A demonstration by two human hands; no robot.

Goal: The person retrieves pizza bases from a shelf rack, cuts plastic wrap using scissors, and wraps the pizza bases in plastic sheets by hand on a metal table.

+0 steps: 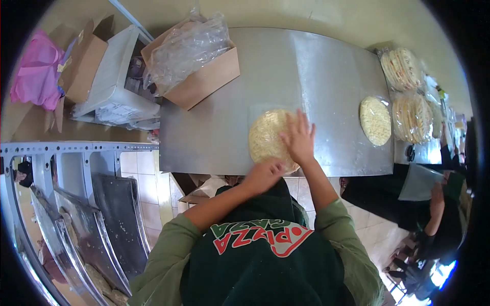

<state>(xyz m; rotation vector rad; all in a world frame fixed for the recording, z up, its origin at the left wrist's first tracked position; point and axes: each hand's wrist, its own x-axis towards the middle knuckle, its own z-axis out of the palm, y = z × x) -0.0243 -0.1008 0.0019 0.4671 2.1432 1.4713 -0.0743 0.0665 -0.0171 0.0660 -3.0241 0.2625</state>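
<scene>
A round pale flatbread-like disc point(266, 133), covered with clear plastic that catches the light, lies on the metal table point(204, 140) in front of me. Over its right side my right hand point(299, 136) is spread flat, fingers stretched out. My left hand point(265, 174) is at the disc's near edge, its fingers curled; what they hold, if anything, is too small to make out. Another pale disc point(375, 121) lies at the right end of the table.
A cardboard box point(206, 81) holding clear plastic bags stands at the back left. Bagged stacks of discs point(412, 118) are at the right. A rack point(81, 148) with dark trays is at the left. A co-worker's hand point(437, 196) holds a clear bag at the right.
</scene>
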